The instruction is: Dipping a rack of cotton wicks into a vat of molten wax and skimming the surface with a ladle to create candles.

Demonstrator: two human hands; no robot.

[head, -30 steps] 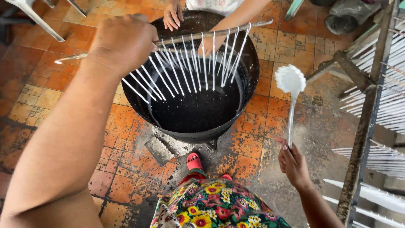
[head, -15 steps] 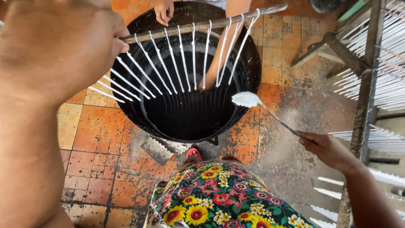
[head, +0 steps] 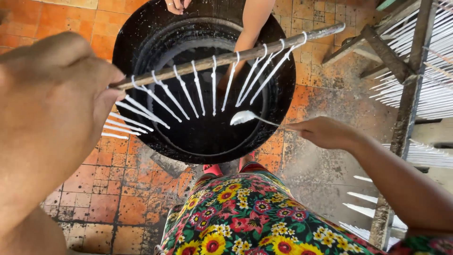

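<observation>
Over the black cauldron (head: 141,42), my left hand (head: 52,94) grips the wooden rod (head: 226,57) of thinly coated white tapers (head: 213,85). My right hand (head: 323,132) clasps the wax-caked ladle (head: 245,117); more coating seems due.

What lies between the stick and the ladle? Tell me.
In the head view, white candles hang from the stick over the black pot, their tips just above the ladle held by the right hand.
</observation>
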